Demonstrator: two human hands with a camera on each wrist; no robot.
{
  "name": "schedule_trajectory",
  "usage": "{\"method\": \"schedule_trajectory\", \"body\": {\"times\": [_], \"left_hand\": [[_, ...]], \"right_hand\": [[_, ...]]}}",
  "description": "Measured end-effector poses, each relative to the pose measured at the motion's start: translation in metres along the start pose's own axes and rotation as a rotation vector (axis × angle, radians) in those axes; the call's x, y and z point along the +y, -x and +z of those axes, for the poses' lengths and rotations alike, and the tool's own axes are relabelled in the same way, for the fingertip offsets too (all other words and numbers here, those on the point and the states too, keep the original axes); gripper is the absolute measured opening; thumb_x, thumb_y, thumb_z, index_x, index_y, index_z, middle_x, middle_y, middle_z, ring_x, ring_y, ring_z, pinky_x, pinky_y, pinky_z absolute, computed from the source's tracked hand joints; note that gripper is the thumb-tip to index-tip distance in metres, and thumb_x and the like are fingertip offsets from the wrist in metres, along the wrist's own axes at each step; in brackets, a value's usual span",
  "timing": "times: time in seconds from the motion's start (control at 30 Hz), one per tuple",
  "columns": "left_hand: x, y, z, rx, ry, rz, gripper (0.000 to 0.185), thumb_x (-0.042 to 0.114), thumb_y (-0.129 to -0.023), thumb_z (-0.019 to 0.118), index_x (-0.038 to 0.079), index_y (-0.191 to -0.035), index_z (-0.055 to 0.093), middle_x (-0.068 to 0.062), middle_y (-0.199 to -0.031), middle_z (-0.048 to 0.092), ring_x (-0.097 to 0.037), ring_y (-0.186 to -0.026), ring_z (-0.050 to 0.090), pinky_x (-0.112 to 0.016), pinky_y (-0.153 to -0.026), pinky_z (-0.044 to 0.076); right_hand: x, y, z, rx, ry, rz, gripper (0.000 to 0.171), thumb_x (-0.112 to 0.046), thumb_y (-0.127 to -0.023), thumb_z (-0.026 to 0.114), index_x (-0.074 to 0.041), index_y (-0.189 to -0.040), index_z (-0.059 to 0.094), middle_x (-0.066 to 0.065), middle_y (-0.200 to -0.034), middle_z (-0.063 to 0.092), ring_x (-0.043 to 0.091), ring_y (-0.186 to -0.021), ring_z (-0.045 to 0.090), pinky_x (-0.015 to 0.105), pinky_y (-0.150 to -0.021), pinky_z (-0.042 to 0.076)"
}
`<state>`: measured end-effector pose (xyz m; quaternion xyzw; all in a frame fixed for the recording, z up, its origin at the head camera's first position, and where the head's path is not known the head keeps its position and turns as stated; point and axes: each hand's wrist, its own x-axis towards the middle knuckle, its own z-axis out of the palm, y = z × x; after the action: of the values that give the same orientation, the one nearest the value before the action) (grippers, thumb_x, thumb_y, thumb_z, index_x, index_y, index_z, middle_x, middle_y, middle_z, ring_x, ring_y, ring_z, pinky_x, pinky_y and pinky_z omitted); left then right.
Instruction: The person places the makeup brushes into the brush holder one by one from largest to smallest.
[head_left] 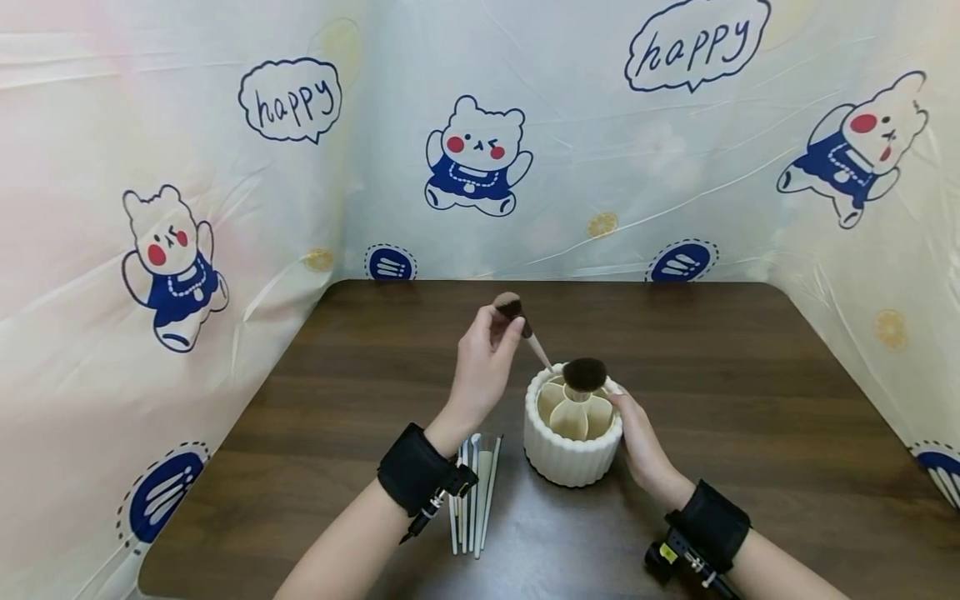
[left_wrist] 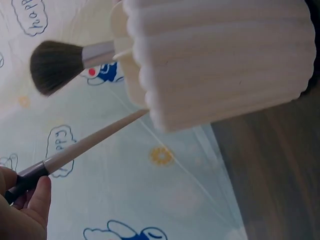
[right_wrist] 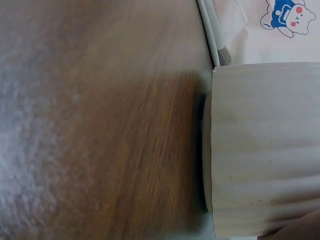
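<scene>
Left fingers pinched round a brush near its dark ferrule, bristles up, pale handle slanting down to the holder, tip at the back-left rim. Left hand raised off the counter. Cannot tell from the head view whether the tip is already inside a compartment or just at the edge; in the left wrist view, handle seen passing close beside the ribbed wall.

Right fingers curled against the holder's right side, gripping the wall; right hand resting low by the base. Holder standing upright near mid-counter, petal-shaped compartments open at the top. Big brush already upright in it, dark head above the rim.

Spare brushes lying in a row on the counter, just left of the holder, partly under the left wrist.

Risks, as a judgement: handle tip catching on a divider and tipping the holder if the right grip slackens; tip slipping outside the rim; big brush head getting knocked by the incoming handle; left forearm sweeping the spare row.

Hidden or unclear: right fingertips behind the holder wall; right wrist view mostly blurred wood and ribbed wall, fingers only a sliver at the corner; depth of compartments; count of spare brushes uncertain.
</scene>
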<state>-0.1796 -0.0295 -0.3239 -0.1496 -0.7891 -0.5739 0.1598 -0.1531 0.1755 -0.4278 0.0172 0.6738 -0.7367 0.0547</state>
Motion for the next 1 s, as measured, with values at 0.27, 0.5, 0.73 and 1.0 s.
{"method": "schedule_trajectory", "body": {"times": [0.27, 0.5, 0.73, 1.0], "left_hand": [[-0.011, 0.007, 0.02, -0.102, -0.004, -0.08, 0.026, 0.021, -0.098, 0.053, -0.001, -0.113, 0.053, -0.017, -0.11, 0.061, -0.026, -0.105, 0.061, -0.038, -0.091, 0.052], [-0.027, 0.012, 0.03, -0.175, -0.074, -0.099, 0.022, 0.021, -0.098, 0.055, 0.001, -0.108, 0.055, -0.015, -0.106, 0.062, -0.024, -0.101, 0.061, -0.034, -0.085, 0.053], [-0.034, 0.02, 0.037, -0.241, -0.096, -0.095, 0.018, 0.017, -0.096, 0.057, 0.002, -0.105, 0.056, -0.013, -0.106, 0.065, -0.022, -0.101, 0.065, -0.025, -0.08, 0.053], [-0.034, 0.02, 0.038, -0.283, -0.155, -0.089, 0.019, 0.014, -0.094, 0.06, 0.002, -0.108, 0.061, -0.012, -0.106, 0.067, -0.022, -0.098, 0.066, -0.026, -0.081, 0.054]], "right_hand": [[-0.004, 0.0, 0.001, 0.0, 0.001, 0.06, 0.055, -0.018, -0.099, 0.023, 0.003, -0.149, 0.02, 0.018, -0.159, 0.016, 0.028, -0.147, 0.011, 0.045, -0.121, 0.009], [-0.003, 0.0, 0.001, 0.005, 0.0, 0.055, 0.055, -0.018, -0.099, 0.023, 0.003, -0.15, 0.02, 0.018, -0.159, 0.016, 0.028, -0.147, 0.01, 0.046, -0.121, 0.008], [-0.003, 0.0, 0.002, -0.002, 0.0, 0.059, 0.055, -0.018, -0.099, 0.022, 0.003, -0.149, 0.02, 0.018, -0.158, 0.016, 0.028, -0.147, 0.011, 0.045, -0.121, 0.009], [-0.002, -0.001, 0.001, -0.009, 0.007, 0.068, 0.054, -0.019, -0.1, 0.021, 0.002, -0.15, 0.02, 0.016, -0.159, 0.016, 0.027, -0.146, 0.012, 0.046, -0.12, 0.011]]}}
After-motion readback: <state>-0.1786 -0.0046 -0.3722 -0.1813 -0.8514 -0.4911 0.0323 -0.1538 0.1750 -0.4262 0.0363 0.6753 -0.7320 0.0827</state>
